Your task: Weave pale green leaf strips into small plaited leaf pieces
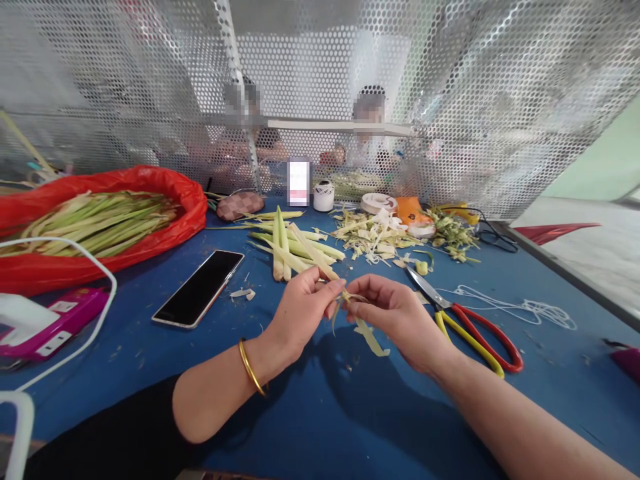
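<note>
Both hands meet over the blue table, working on one pale plant strip (pixel 313 252), perhaps a leaf or husk. My left hand (pixel 311 300), with a gold bangle at the wrist, pinches its lower end; the rest slants up and away to the left. Close on the right, my right hand (pixel 387 308) has thumb and fingers pressed together on the frayed end, where a peeled piece (pixel 371 339) hangs down. What lies between the fingertips is partly hidden. Beyond my hands rests a bundle of green-white stalks (pixel 281 250). Beside my right hand lie scissors (pixel 453 313) with red and yellow handles.
At left stand a red bag (pixel 195 200) of long green leaves, a black-screened phone (pixel 199 288) and a purple power strip (pixel 63 320) with a white cable. Plant scraps (pixel 373 233) pile up behind, near a tape roll (pixel 379 203). White string (pixel 530 308) lies right. A perforated metal screen (pixel 310 73) closes the back.
</note>
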The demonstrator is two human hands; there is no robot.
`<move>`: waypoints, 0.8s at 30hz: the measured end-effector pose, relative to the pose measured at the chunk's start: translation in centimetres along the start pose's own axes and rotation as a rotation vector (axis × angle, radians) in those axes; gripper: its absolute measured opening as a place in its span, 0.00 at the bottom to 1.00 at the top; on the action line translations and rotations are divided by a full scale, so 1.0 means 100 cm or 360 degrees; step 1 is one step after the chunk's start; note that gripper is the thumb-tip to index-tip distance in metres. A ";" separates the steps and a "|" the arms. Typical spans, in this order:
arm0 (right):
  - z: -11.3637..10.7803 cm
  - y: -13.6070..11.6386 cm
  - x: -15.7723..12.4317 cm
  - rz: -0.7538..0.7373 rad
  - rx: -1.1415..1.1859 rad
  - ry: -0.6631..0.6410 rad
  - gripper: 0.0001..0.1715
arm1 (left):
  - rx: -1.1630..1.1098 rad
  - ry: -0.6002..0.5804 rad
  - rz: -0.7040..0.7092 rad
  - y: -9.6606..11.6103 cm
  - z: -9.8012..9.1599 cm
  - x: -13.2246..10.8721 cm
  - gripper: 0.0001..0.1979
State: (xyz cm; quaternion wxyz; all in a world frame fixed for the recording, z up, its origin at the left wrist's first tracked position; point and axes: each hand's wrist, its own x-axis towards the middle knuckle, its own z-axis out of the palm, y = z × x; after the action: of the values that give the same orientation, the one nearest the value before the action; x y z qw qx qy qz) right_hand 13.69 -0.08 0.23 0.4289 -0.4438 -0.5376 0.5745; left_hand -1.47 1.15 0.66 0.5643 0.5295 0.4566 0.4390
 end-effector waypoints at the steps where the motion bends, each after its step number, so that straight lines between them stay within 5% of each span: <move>1: 0.000 0.000 0.000 -0.0003 -0.0022 0.0017 0.12 | -0.0017 -0.0001 -0.0009 0.000 0.000 0.000 0.09; 11: -0.007 0.001 0.002 -0.0218 -0.0439 0.0226 0.07 | -0.0068 -0.0119 -0.0196 -0.001 -0.001 0.002 0.17; 24: -0.010 0.004 0.002 -0.0608 -0.0849 0.0234 0.09 | -0.0056 -0.0324 -0.0392 -0.001 -0.004 0.004 0.08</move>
State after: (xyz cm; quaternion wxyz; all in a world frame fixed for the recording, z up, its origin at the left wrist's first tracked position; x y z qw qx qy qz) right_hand 14.65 0.35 -0.26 0.4351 -0.4719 -0.7101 0.2893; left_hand -1.83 1.60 0.53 0.6663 0.5014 0.4508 0.3185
